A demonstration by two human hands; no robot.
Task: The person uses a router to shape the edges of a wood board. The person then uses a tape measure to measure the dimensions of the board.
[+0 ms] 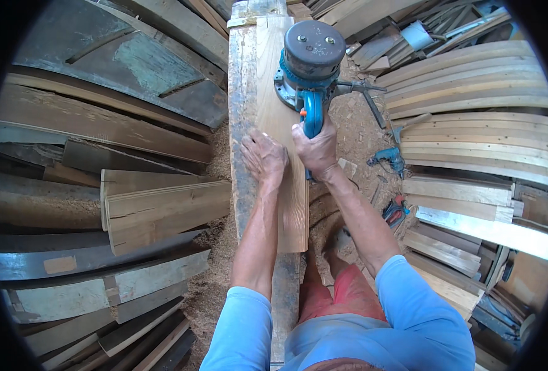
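Observation:
My right hand [316, 146] is wrapped round the blue handle of a router [314, 52], whose dark round motor top faces up. The router stands over the right edge of a light wooden board [293, 210], with a metal rod and bar sticking out to its right. Its cutting bit is hidden. My left hand [264, 154] lies on the left side of the board, fingers spread over toward the worn bench [242, 93]. The board lies lengthwise on this narrow bench, its near end square.
Stacked planks [156, 210] crowd the left. Curved boards [465, 74] are piled at the right. On the shavings-strewn floor lie a hammer [404, 127], a blue drill [387, 161] and a red-and-dark power tool [396, 211]. A dark cord curves below the board.

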